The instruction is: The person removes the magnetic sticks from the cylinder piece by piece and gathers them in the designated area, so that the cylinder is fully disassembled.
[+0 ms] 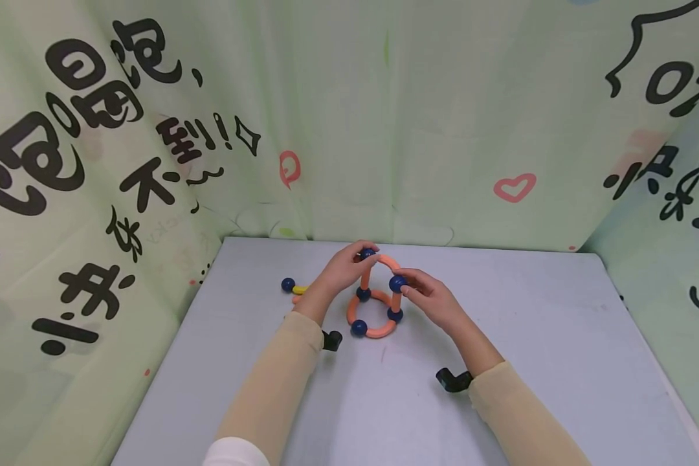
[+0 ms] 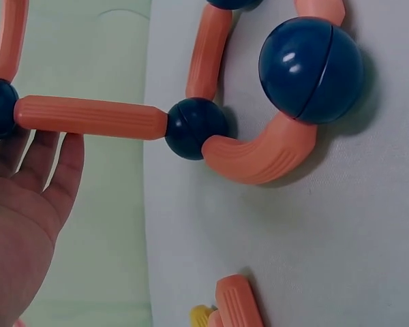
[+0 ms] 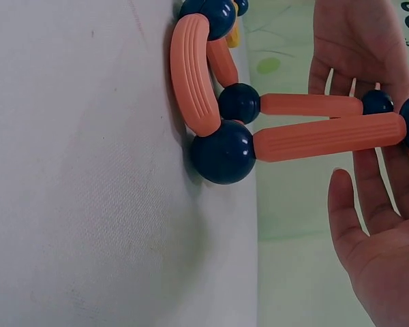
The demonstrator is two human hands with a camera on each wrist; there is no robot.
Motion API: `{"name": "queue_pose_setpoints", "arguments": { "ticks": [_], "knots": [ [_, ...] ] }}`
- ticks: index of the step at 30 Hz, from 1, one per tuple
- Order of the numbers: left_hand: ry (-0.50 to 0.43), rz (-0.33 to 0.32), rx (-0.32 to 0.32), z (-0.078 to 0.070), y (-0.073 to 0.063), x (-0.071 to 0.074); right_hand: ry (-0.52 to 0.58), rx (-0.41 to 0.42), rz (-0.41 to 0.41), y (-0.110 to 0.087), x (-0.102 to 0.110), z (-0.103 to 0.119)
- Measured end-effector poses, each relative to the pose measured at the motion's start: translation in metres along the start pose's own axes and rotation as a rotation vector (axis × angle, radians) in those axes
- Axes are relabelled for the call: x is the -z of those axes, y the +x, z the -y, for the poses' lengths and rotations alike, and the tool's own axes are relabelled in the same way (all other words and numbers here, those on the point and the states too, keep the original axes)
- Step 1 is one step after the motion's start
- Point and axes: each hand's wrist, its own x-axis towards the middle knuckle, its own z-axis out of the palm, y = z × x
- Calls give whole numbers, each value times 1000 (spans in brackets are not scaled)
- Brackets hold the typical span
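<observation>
A frame of orange magnetic rods and blue balls stands on the table. Its base is a ring of curved rods [image 1: 381, 331] with blue balls between them. Two straight rods rise from it, one of them plain in the left wrist view [image 2: 92, 117]. My left hand [image 1: 340, 270] holds the blue ball [image 1: 367, 254] atop the farther upright. With thumb and fingers, my right hand [image 1: 437, 301] pinches the blue ball [image 1: 397, 283] on the nearer upright [image 3: 330, 136]. A curved orange rod [image 1: 389, 261] spans between the two top balls; fingers partly hide its ends.
Left of the frame, partly behind my left forearm, lie a loose blue ball [image 1: 288, 285], a yellow rod [image 1: 299, 290] and orange rods [image 2: 238, 301]. The white table [image 1: 536, 323] ends at a printed curtain [image 1: 443, 129] at the back and sides.
</observation>
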Motion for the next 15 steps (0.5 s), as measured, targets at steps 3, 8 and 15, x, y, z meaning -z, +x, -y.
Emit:
{"name": "queue_pose_setpoints", "arguments": {
  "ticks": [3, 8, 15],
  "knots": [
    [-7, -2, 2, -1, 0, 1, 2, 11, 0, 1, 0, -2],
    [-23, 7, 1, -2, -1, 1, 39, 8, -3, 10, -1, -22],
    [-53, 17, 28, -1, 0, 0, 42, -8, -28, 16, -3, -36]
  ]
}}
